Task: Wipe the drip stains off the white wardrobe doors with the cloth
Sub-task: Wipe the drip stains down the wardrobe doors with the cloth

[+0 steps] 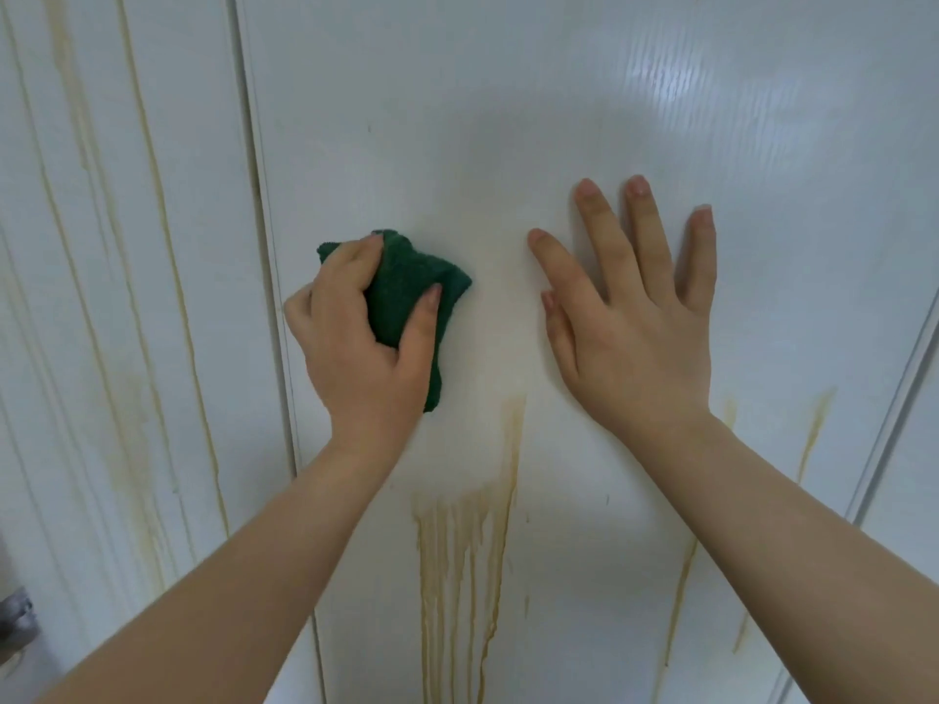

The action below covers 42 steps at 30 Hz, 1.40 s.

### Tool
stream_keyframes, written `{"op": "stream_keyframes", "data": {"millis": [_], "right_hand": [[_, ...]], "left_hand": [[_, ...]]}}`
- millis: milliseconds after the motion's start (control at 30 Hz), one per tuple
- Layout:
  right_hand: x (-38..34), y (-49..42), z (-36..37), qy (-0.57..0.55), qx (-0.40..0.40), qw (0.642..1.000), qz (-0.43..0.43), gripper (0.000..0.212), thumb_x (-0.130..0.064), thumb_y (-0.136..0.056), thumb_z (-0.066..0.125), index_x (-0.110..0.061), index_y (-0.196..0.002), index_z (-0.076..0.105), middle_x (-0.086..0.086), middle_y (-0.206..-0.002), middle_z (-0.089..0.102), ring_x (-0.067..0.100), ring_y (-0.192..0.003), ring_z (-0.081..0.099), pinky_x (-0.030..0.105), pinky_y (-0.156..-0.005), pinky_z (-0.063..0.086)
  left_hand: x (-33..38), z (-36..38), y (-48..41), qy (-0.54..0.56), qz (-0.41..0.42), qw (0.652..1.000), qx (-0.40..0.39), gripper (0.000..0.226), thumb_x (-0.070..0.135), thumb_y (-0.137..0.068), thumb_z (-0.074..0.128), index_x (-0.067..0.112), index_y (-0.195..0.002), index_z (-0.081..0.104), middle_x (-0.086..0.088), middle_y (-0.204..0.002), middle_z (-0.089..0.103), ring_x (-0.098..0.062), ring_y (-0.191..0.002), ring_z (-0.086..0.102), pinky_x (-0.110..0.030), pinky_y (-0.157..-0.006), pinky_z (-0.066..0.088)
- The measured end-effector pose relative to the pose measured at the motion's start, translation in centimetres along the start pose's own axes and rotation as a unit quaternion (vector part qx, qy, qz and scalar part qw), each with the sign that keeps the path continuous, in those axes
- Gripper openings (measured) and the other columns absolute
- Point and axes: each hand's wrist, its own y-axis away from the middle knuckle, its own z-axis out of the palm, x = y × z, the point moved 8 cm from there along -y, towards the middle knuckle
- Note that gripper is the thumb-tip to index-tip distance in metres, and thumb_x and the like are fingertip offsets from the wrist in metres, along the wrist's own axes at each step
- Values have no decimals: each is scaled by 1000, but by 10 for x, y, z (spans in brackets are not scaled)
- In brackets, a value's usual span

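Glossy white wardrobe doors (584,119) fill pretty much the whole view, shiny enough that there's a light reflection up in the top right. The middle panel is the one being worked on, with a dark vertical gap (264,236) splitting it from the grooved panel on the left.

The crumpled dark green cloth (406,292) is pressed flat against the middle door, close to that gap, and the left hand (355,343) is clenched around it, thumb on the right side of the cloth and fingers curled over the top left.

Just right of the cloth the door looks faintly yellowish and smeared. Directly below that patch there's a bunch of brownish-yellow drip stains (457,561) running down in several thin streaks toward the bottom edge of the view.

The right hand (635,317) is holding nothing, fingers spread, palm flat against the same door, a bit apart from the cloth.

More thin yellow streaks (813,429) sit lower right near the door's edge, and the left grooved panel (101,297) has long pale drip lines running down it. Something grey and metallic (15,614) pokes in at the lower left edge, can't tell what it is.
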Motion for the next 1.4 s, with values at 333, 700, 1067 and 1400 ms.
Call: {"op": "stream_keyframes", "data": {"millis": [333,700,1067,1400], "right_hand": [[1,-1,-1,-2,9,1000,-1,36,-6,-87,56,-15,-122,60,17,-137,49,40,-129,37,61,-106,16],[1,0,-2,-22,7,1000,-2,36,-8,-87,55,-15,-122,59,16,-137,49,37,-130,34,59,-107,15],[1,0,-2,-14,9,1000,-3,38,-5,-84,57,-15,-120,62,16,-137,50,37,-130,35,60,-105,18],[1,0,-3,-5,19,1000,-3,38,-3,-83,56,-14,-118,64,16,-135,52,38,-129,39,62,-105,19]], "left_hand": [[12,-4,12,-90,110,989,-36,41,36,-84,55,5,-111,58,-11,-107,63,-28,-98,56,-34,-88,31],[11,7,89,-97,319,933,-138,45,49,-91,50,12,-116,48,-5,-122,48,-30,-99,48,-38,-86,43],[44,29,101,-108,357,904,-209,43,45,-84,56,17,-116,47,-1,-123,49,-29,-101,50,-45,-81,47],[49,30,76,-66,332,931,-137,39,38,-85,57,10,-111,56,-6,-116,56,-28,-98,52,-36,-85,38]]}}
